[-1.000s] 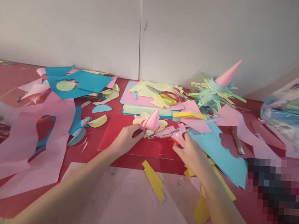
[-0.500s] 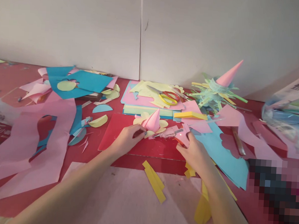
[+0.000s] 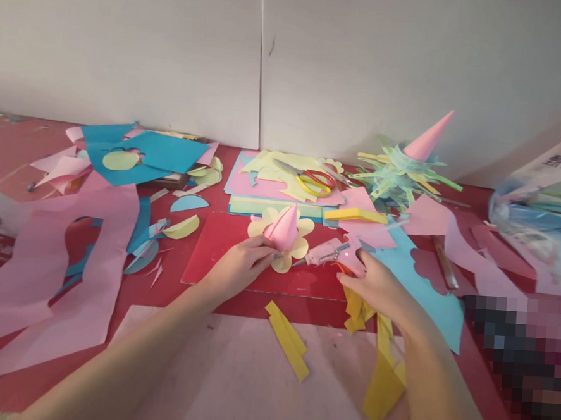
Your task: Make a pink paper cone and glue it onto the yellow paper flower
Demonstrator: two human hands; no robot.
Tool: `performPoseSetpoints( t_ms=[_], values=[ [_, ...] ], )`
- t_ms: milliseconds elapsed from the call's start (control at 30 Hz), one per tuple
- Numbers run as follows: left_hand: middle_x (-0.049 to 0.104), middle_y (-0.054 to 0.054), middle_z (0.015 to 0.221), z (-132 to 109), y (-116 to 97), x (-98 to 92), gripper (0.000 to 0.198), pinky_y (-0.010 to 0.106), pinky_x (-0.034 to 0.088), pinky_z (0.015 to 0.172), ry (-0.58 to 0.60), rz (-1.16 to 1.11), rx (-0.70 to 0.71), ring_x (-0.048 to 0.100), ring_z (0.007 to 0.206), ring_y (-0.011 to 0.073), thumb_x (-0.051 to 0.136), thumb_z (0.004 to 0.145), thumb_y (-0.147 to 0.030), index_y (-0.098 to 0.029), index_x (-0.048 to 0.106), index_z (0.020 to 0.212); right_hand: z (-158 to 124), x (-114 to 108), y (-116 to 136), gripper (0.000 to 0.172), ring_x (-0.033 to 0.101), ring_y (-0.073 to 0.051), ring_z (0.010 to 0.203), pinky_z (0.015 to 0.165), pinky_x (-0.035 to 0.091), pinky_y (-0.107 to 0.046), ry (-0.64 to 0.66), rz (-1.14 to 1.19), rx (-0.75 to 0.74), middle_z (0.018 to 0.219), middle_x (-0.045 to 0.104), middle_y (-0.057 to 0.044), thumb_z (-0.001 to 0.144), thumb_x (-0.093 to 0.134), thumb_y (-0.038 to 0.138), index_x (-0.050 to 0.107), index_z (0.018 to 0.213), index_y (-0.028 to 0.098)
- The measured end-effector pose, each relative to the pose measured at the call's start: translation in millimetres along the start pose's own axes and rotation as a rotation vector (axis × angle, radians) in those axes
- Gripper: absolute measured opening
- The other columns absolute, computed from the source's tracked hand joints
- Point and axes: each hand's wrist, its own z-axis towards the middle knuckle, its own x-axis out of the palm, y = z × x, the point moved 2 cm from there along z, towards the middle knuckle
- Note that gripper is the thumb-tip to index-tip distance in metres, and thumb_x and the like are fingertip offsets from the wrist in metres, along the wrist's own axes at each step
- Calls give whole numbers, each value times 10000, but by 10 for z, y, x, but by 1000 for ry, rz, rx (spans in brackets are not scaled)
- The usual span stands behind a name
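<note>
On the red mat (image 3: 220, 257), left hand (image 3: 239, 267) pinches the paper cone (image 3: 283, 228), right hand (image 3: 380, 286) grips the glue gun (image 3: 328, 253): seemingly gluing, which needs steady aim

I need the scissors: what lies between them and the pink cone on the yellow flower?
In the head view, a stack of coloured sheets lies between the pink cone and the scissors.

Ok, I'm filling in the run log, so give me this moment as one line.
left hand: grips cone-topped paper flower | right hand: holds glue gun, nozzle toward flower | nearby: scissors on paper stack
</note>
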Motion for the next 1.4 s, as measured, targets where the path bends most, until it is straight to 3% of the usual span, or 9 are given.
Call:
performPoseSetpoints(
  t_ms=[233,367,567,733,833,967,1100,1267,1400],
  values=[
    [614,66,1040,-8,-100,38,322,287,501,789,70,308,103,607,890,170,372,960,-264,-229,681,1044,-41,-16,56,332,642,-225,862,703,476,-298,64,195,-35,999,669,-59,714,612,326,582,1029,223],
    [603,67,992,-9,-164,23,342,306,484,775,115,441,139,581,826,166,340,968,-254,-210,679,960,-56,-23,61,312,640,-230,829,701,481,-315,64,259,-34,916,673,-38,712,616,332,579,1001,222],
    [604,73,1010,-18,-196,5,307,333,471,779,164,514,204,587,879,193,333,971,-243,-200,633,1017,-76,-17,74,289,600,-193,697,581,445,-267,93,346,-28,757,629,-6,728,599,323,577,1001,230],
    [623,64,1069,-43,-182,12,265,324,477,788,108,529,243,608,930,197,390,954,-213,-208,566,1152,-64,-16,44,249,565,-162,635,547,417,-250,91,330,7,766,605,6,748,583,358,565,960,229],
    [637,54,1067,-55,-179,13,263,299,477,792,79,492,242,613,946,178,369,954,-182,-208,596,1085,-39,-10,-15,262,577,-169,662,569,432,-257,85,366,-2,784,605,3,743,592,371,565,959,225],
    [656,50,964,-61,-176,-3,237,294,482,755,-53,394,141,621,846,161,397,953,-221,-200,632,935,-14,-4,-64,292,561,-164,639,556,424,-252,45,385,1,719,572,18,721,610,371,570,968,222],
    [654,42,888,-59,-181,-89,167,300,488,745,-332,283,45,618,828,169,476,926,-266,-207,629,895,22,1,-65,326,505,-139,550,511,391,-242,-9,450,17,630,506,51,704,622,388,563,978,224],
    [651,29,959,78,-304,-305,120,298,496,810,-628,196,-52,614,897,160,537,891,-262,-225,641,937,124,5,-89,349,457,-121,478,474,353,-238,-119,557,52,541,437,83,693,651,457,522,908,213],
    [657,20,986,320,-529,-429,162,283,507,809,-669,97,-52,619,892,148,619,835,-267,-221,645,989,181,-10,-115,359,441,-117,450,469,352,-241,-178,612,50,495,412,94,691,670,470,517,889,213]
  ],
)
